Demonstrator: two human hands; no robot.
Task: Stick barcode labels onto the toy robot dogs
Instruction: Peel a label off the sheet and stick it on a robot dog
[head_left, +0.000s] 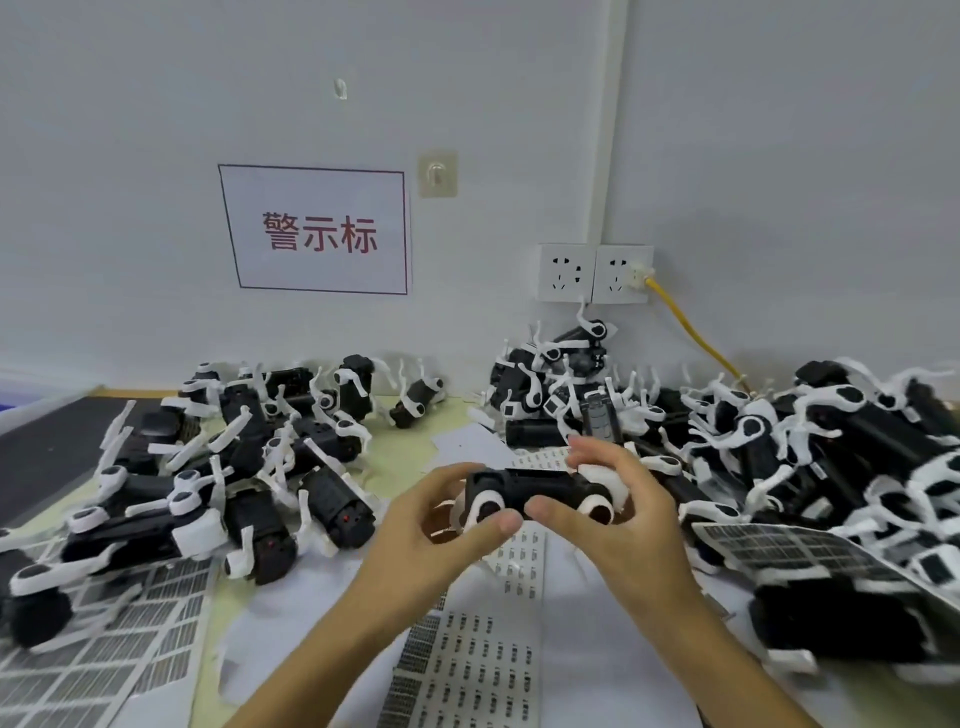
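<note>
A black toy robot dog (540, 491) with white legs is held lengthwise above the table at the centre. My left hand (436, 525) grips its left end, thumb on a white hip joint. My right hand (608, 499) grips its right end, fingers curled over the top and thumb pressing the black body. Sheets of small barcode labels (467, 670) lie on the table under my forearms. I cannot tell whether a label is on the held dog.
A heap of toy dogs (234, 467) lies at the left and a bigger heap (810, 452) at the right and back. More label sheets sit at the left front (104, 644) and right (779, 551). Behind are a wall, sockets (595, 274) and a yellow cable (696, 332).
</note>
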